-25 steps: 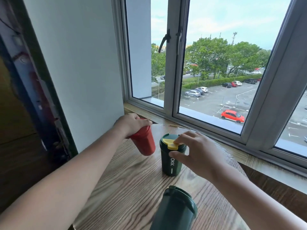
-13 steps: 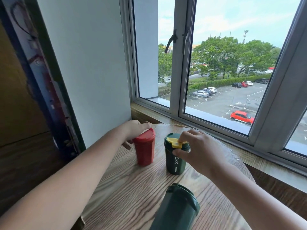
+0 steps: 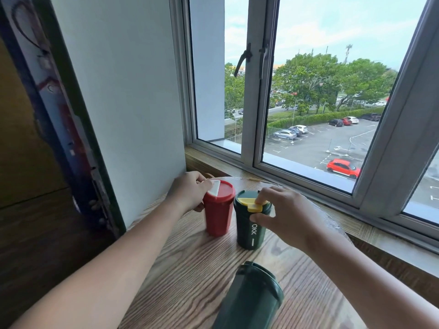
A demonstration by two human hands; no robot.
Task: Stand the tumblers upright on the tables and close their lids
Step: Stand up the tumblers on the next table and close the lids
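**Red tumbler now upright; both flaps under your fingers**

Wood-grain table (image 3: pixel 190 276) by the window (image 3: pixel 308 103) carries three tumblers. A second ago you were tilting the red tumbler (image 3: pixel 217 214) in the air; half a second ago it reached the table, and now it stands upright at about 11 o'clock on the tabletop, touching or just beside the dark green tumbler (image 3: pixel 249 231) at 12 o'clock. That leaves the lids.

Your left hand (image 3: pixel 190 194) wraps the red rim, thumb on its white flap (image 3: pixel 214 189). Your right hand (image 3: pixel 282 216) pinches the green lid, a fingertip pressing the yellow flap (image 3: pixel 249 204); whether either flap has seated, I cannot tell.

Both cups look like smooth, matte plastic, tapered toward the base. A third dark green tumbler (image 3: pixel 249 300), lidded, sits at 6 o'clock, nearest you.
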